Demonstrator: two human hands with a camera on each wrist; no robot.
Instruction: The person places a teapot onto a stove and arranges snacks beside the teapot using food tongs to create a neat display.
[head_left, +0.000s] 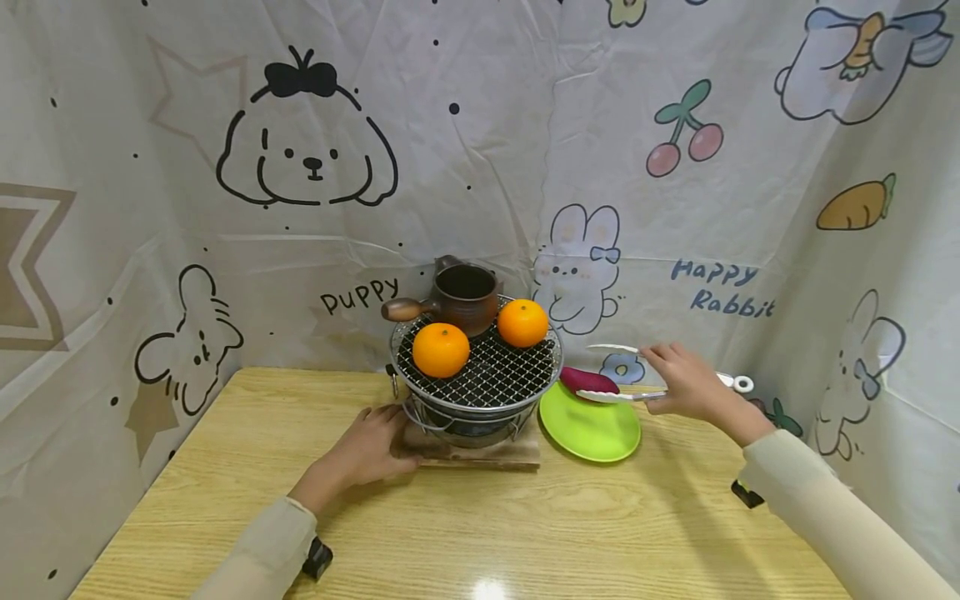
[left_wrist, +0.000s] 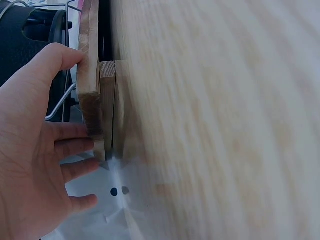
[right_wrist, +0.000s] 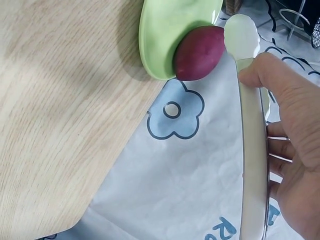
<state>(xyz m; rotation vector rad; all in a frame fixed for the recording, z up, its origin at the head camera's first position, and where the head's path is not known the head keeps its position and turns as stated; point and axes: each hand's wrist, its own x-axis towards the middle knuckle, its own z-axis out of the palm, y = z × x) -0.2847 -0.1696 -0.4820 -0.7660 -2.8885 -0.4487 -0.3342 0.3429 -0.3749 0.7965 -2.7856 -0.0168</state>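
Note:
My right hand grips a pair of tongs with white tips. The tongs' arms are spread, tips pointing left beside a purple sweet potato. The sweet potato lies on the far rim of a lime-green plate; no clear grip of the tongs on it shows. My left hand touches the corner of a wooden board, its thumb on one edge and spread fingers at the other. On that board stands a round tabletop grill, bearing two oranges and a brown clay teapot.
The pale wooden table ends at a printed cloth backdrop behind the grill. A side handle of the teapot juts left over the grill's rim. Wire legs and a dark stove body stand close to my left hand.

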